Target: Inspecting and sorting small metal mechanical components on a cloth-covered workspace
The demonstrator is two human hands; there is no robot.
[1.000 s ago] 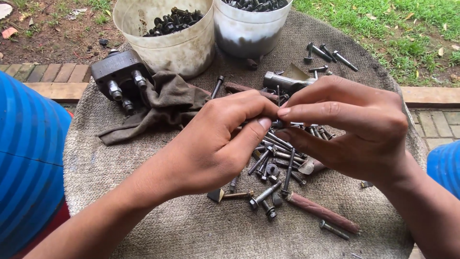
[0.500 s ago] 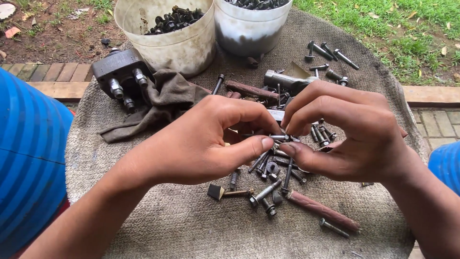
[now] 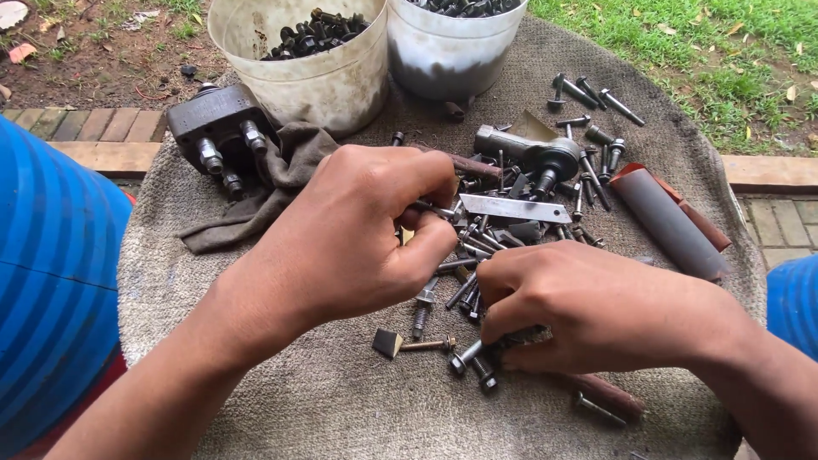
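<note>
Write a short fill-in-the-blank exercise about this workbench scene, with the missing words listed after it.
1. Both hands work in a pile of loose metal ____ on the sackcloth.
2. Behind the pile stand ____ plastic buckets holding dark fasteners.
3. The dark metal block rests beside a crumpled grey ____.
4. The right hand lies ____ the camera than the left hand.

Missing words: bolts; two; rag; nearer

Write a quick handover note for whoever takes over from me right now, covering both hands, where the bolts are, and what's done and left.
Left hand: closed in a grip on a bolt or two, over the pile of bolts.
Right hand: curled on the near edge of the pile, fingers on loose bolts; whether it grips one cannot be told.
Things: pile on the burlap-covered table; two buckets at the far edge hold dark bolts.
Done: some bolts are in the buckets.
Left: most of the pile is still spread out.
</note>
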